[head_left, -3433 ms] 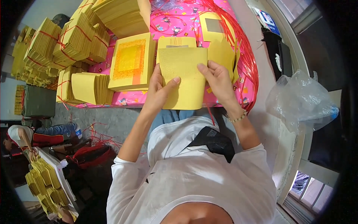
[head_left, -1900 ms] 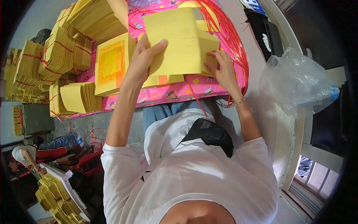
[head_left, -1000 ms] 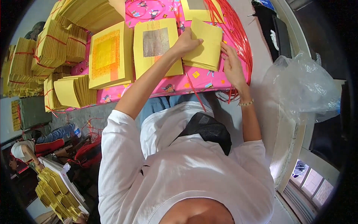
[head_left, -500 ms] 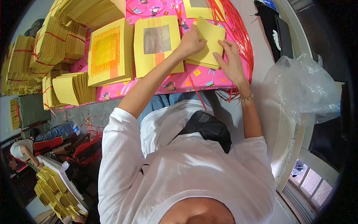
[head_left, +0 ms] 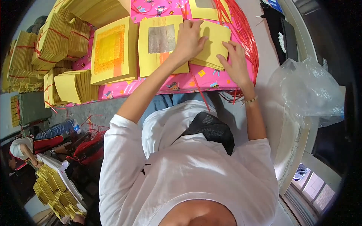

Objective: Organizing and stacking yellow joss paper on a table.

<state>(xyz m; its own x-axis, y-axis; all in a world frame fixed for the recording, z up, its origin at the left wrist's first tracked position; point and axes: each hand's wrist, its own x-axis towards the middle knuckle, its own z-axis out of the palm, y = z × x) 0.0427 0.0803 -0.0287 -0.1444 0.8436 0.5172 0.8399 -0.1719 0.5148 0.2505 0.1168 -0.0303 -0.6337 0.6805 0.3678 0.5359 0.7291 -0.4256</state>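
Left hand [head_left: 189, 41] and right hand [head_left: 237, 63] apart, both loosely spread: left over left side of folded yellow papers [head_left: 213, 39], right at right side, contact unclear. Papers sit by near right corner of pink table [head_left: 188, 83].

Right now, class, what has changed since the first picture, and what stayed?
The folded yellow sheet, held up in both hands then, now lies farther right, on the pile. The left hand and right hand followed, uncovering the silver-patched stack. The orange-patched stack stayed put.
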